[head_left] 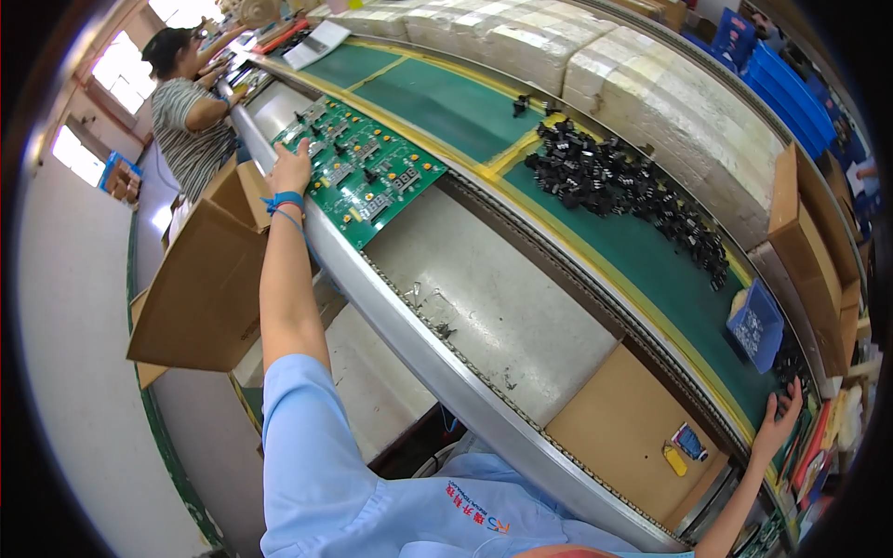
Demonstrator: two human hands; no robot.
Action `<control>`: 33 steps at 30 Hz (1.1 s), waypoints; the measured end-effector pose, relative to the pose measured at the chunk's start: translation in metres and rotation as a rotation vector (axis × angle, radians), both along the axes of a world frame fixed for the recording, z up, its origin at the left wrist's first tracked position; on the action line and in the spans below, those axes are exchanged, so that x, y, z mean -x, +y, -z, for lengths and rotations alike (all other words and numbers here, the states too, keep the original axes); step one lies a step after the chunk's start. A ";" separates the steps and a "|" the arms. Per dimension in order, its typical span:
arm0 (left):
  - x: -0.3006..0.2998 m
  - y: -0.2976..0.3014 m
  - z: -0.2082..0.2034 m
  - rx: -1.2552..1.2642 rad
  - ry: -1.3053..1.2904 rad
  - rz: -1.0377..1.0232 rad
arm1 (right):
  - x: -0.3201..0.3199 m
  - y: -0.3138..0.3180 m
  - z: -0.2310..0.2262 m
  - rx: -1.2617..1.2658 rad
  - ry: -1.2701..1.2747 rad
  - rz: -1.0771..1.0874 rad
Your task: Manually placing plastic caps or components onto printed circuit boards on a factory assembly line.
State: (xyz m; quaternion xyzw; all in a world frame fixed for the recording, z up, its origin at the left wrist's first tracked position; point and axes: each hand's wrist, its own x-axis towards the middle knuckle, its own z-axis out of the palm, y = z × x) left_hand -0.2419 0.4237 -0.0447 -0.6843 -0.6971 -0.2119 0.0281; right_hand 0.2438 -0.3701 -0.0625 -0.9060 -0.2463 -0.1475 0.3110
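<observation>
My left hand (290,169), with a blue band at the wrist, reaches far along the line and lies at the near edge of a green circuit board (349,200). Its fingers look apart, touching the board's edge beside the metal rail. The board carries digit displays, yellow-orange round parts and a few upright black components. Far to the right, my right hand (779,420) is open, thumb and fingers spread. It is beside a small heap of black parts (791,358); nothing shows in it.
A large pile of black components (623,181) covers part of the green bench strip. A blue bin (755,327) holds small pale pieces. Cardboard (633,428) bears a yellow tag. White foam blocks (670,112) line the back. An open carton (200,279) stands left; another person (191,121) works beyond.
</observation>
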 end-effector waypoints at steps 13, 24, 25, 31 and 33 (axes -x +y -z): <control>-0.009 -0.074 0.001 -0.040 0.132 0.159 | 0.003 0.002 0.000 -0.025 -0.030 -0.024; -0.034 -0.254 -0.003 -0.119 0.151 0.654 | 0.025 0.075 -0.072 -0.086 -0.168 -0.263; -0.037 -0.270 -0.002 -0.138 0.134 0.714 | 0.027 0.082 -0.081 -0.035 -0.201 -0.323; -0.052 -0.373 -0.021 -0.112 0.202 1.028 | 0.027 0.120 -0.094 0.167 -0.215 -0.541; -0.056 -0.402 -0.032 -0.082 0.173 1.116 | 0.023 0.133 -0.095 0.274 -0.198 -0.568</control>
